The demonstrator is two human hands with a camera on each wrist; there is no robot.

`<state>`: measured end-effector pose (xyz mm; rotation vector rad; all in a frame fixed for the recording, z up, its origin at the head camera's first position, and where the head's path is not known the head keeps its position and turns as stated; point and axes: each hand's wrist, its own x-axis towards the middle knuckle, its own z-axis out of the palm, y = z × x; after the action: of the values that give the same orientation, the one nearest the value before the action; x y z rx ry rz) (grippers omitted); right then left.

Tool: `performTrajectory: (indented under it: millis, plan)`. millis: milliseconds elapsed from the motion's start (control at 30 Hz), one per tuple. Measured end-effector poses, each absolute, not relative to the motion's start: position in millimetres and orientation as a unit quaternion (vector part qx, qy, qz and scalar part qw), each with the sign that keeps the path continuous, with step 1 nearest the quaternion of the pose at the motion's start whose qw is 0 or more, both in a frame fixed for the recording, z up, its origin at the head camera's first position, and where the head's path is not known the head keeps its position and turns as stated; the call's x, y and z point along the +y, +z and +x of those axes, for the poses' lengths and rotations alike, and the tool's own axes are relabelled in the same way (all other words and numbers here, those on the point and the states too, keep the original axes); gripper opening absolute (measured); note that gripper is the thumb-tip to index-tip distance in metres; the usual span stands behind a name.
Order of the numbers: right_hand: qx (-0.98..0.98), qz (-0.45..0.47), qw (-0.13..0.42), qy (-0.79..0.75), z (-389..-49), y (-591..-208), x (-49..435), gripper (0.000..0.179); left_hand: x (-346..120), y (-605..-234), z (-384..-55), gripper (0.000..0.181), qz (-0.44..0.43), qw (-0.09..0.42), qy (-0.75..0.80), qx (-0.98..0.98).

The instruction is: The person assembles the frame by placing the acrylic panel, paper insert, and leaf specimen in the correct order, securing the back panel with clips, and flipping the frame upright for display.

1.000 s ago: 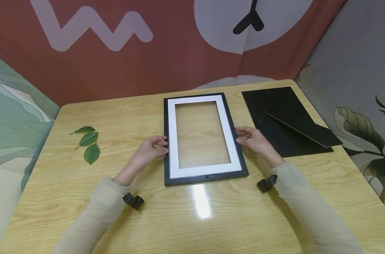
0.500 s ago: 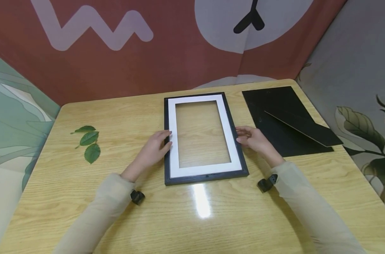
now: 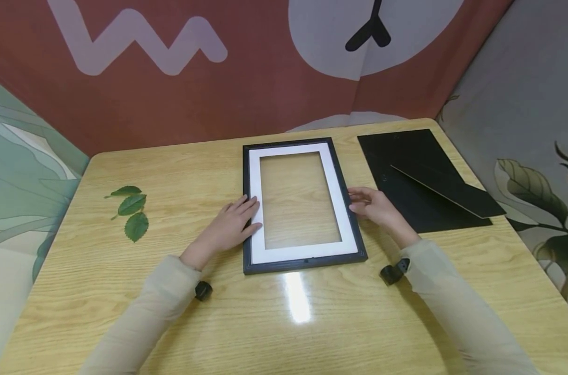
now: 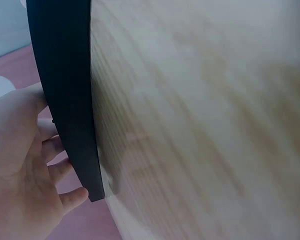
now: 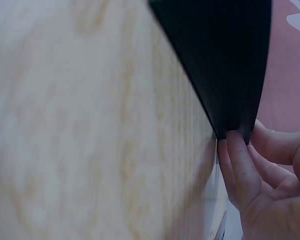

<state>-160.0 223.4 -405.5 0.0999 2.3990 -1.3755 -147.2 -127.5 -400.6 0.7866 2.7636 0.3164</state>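
Note:
A black picture frame lies flat on the table, with a white mat set inside its rim. Wood grain shows through the mat's rectangular window. My left hand rests across the frame's left side, fingers fairly straight, with fingertips on the mat's left border. In the left wrist view, the dark outer side of the frame passes by the hand. On the opposite side, my right hand holds the frame's right edge between bent fingers. The right wrist view has those fingertips against the frame's dark side.
Right of the frame lies a black backing board with a stand flap raised at an angle. Several green leaves are at the left on the wooden table. A red patterned wall borders the back.
My left hand has moved from the frame's outer left edge onto the mat's left border, its fingers straightening. The mat has slipped slightly toward me inside the frame. My right hand stays put.

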Motion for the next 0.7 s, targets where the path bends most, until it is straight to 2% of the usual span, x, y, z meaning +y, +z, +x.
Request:
performTrajectory:
  millis: [300,700]
  plan:
    - [0.854,0.032,0.187,-0.484,-160,-405,224,0.050,-129,-399,-147,0.059,0.265,0.132,0.117,0.948]
    - [0.854,0.032,0.184,-0.485,-159,-404,224,0.051,-162,-381,-147,0.055,0.248,0.059,0.128,0.959]
